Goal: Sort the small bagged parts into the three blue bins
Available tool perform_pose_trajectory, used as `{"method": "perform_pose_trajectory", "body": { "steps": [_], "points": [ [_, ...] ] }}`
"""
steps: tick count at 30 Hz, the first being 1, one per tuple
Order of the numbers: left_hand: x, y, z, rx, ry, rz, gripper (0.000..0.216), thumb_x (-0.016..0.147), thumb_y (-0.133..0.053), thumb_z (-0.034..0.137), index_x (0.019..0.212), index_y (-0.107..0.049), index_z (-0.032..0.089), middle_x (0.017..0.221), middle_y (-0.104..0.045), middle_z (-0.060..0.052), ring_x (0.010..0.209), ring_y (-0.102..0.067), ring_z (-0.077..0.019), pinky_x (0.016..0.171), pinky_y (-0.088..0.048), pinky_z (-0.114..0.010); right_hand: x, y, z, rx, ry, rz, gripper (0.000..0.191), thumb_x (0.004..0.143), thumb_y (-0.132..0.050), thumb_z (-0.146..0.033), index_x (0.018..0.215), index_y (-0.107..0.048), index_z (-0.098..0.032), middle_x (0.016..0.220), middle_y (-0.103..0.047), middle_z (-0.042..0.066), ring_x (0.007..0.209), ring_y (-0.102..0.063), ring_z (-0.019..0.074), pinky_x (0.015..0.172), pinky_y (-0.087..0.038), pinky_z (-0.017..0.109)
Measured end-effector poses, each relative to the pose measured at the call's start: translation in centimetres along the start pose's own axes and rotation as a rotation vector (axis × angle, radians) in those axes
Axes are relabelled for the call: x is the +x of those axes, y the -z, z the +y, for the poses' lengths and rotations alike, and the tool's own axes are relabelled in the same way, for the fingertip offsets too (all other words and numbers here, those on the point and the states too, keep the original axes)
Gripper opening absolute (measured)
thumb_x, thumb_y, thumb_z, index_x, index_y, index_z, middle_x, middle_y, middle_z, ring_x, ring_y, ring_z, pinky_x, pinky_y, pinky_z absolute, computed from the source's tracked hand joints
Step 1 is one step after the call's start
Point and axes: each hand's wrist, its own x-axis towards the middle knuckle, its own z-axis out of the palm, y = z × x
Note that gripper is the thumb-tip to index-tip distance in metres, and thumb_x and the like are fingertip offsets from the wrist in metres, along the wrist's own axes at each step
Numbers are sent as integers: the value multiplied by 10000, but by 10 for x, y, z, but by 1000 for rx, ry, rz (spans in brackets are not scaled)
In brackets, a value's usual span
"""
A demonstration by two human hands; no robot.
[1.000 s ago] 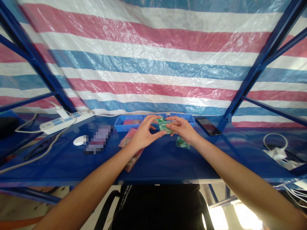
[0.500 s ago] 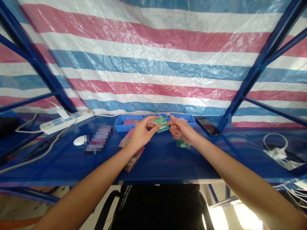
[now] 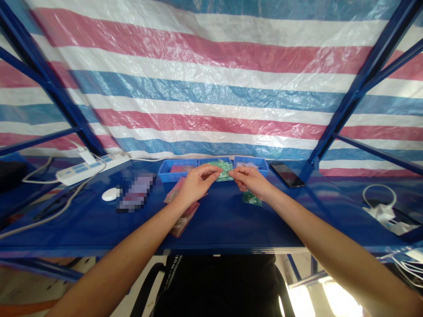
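A small green plastic bag (image 3: 225, 171) is stretched between my two hands, in front of the middle blue bin (image 3: 211, 161). My left hand (image 3: 200, 180) pinches its left edge between thumb and fingers. On the bag's right edge, my right hand (image 3: 249, 179) has its thumb and forefinger closed. What the bag contains is too small to make out. Another green bag (image 3: 252, 198) lies on the table below my right hand. Pinkish bags (image 3: 185, 220) lie beside and partly under my left wrist.
The left blue bin (image 3: 168, 177) holds something pink; the right blue bin (image 3: 264, 165) holds pale bags. A dark phone (image 3: 287, 174) lies to the right. Leftward are a white oval object (image 3: 110, 194), a power strip (image 3: 77, 171) and a cable. A white charger (image 3: 385, 212) sits far right.
My right hand has turned and closed its thumb and forefinger on the bag's right edge. The green bag now looks flatter and wider. My left hand stays almost in place.
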Motion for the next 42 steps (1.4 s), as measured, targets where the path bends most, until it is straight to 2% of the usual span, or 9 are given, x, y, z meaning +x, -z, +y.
{"method": "perform_pose_trajectory", "body": {
  "steps": [5, 8, 13, 16, 20, 25, 27, 30, 42],
  "points": [
    [1, 9, -13, 391, -126, 127, 406, 1021, -642, 408, 1380, -679, 221, 1392, -667, -125, 1208, -661, -277, 1043, -555, -443, 0, 1, -2, -48, 16, 14, 431, 822, -838, -606, 950, -751, -204, 564, -556, -65, 424, -407, 75, 427, -312, 231],
    [0, 10, -25, 678, -102, 99, 567, 985, -678, 403, 1498, -584, 182, 1472, -604, -176, 1444, -492, -372, 1225, -397, -578, 0, 1, -3, -77, 25, 7, 436, 827, -828, -614, 951, -757, -202, 574, -569, -59, 429, -424, 78, 429, -332, 234],
    [-5, 8, -36, 882, 1, 18, 669, 976, -672, 443, 1577, -508, 198, 1598, -505, -206, 1587, -273, -460, 1255, -280, -679, -1, -1, -2, -149, 35, -9, 447, 848, -801, -633, 957, -746, -203, 615, -599, -42, 454, -460, 90, 444, -362, 239],
    [-6, 8, -34, 904, 9, 13, 642, 983, -662, 475, 1555, -539, 213, 1673, -414, -209, 1602, -230, -488, 1245, -266, -708, -1, 1, -4, -323, 79, -11, 454, 899, -731, -663, 974, -734, -216, 641, -632, -23, 481, -499, 117, 482, -387, 262],
    [-6, 8, -27, 884, -4, 16, 649, 991, -659, 477, 1569, -521, 217, 1701, -373, -202, 1602, -240, -484, 1252, -273, -702, -6, 12, -14, -824, 295, -31, 390, 928, -727, -628, 906, -755, -239, 668, -696, 23, 595, -583, 173, 584, -393, 299],
    [-6, 8, -17, 816, -112, 64, 566, 1014, -638, 418, 1535, -538, 221, 1656, -428, -167, 1596, -279, -407, 1292, -287, -630, -14, 43, -28, -1145, 182, -94, 538, 653, -910, -737, 751, -746, -234, 666, -704, 46, 605, -590, 197, 580, -367, 320],
    [-5, 8, -12, 764, -187, 63, 490, 1026, -623, 383, 1484, -582, 214, 1607, -479, -157, 1569, -331, -372, 1306, -296, -592, -16, 55, -28, -1158, 68, -136, 606, 524, -961, -740, 772, -746, -231, 654, -697, 26, 593, -601, 195, 562, -373, 314],
    [-5, 5, -3, 655, -294, 27, 368, 1042, -597, 336, 1387, -648, 219, 1502, -569, -140, 1480, -450, -331, 1282, -360, -550, -15, 63, -24, -1108, -17, -212, 642, 502, -975, -713, 877, -766, -236, 730, -737, 16, 624, -640, 198, 563, -413, 304],
    [-9, -7, 10, 461, -340, -261, 241, 1062, -570, 317, 1209, -739, 228, 1152, -760, -93, 1137, -681, -268, 1079, -533, -467, -16, 40, -20, -776, 127, -358, 640, 563, -1008, -371, 1163, -817, -253, 1024, -785, 38, 878, -699, 223, 761, -572, 312]
  ]
}}
